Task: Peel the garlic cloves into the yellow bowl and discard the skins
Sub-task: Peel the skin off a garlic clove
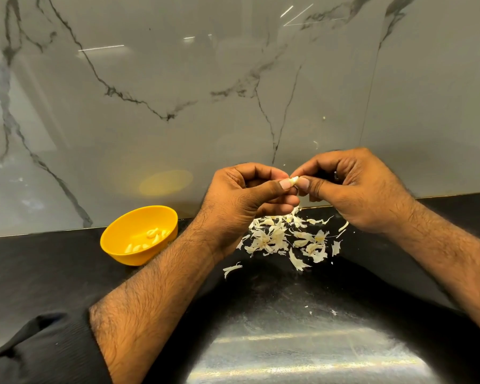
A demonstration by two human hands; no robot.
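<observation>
Hands: I see both raised above the desk, meeting at the thumbs. My left hand (243, 189) has its fingers curled inward and its thumb laid out toward the right. My right hand (352, 187) mirrors it, fingers curled, thumb reaching left. Between the two thumbs and the fingertips behind them is pinched one garlic clove (294, 180).

Garlic clove: only a small pale tip shows. Its long axis seems to lie roughly across the view, tilted, the pointed end up and to the right. The rest is hidden behind the thumbs, so I cannot tell how much skin it carries.

Skins (286, 239): a loose scatter of papery white pieces on the desk directly below the hands, with a few strays nearer me. The far edge of the heap is covered by my left hand.

Yellow bowl (139, 235): upright on the desk, left of the skins and well apart from them, close to the wall. Several peeled cloves (153, 236) lie inside; I cannot count them.

Desk (53, 270): black, glossy, with a bright glare patch at the lower edge.

Wall (178, 79): grey marbled panel with dark veins, reflecting the bowl faintly.

Sleeve (39, 353): dark, pushed up my left forearm, cut off at the corner.
</observation>
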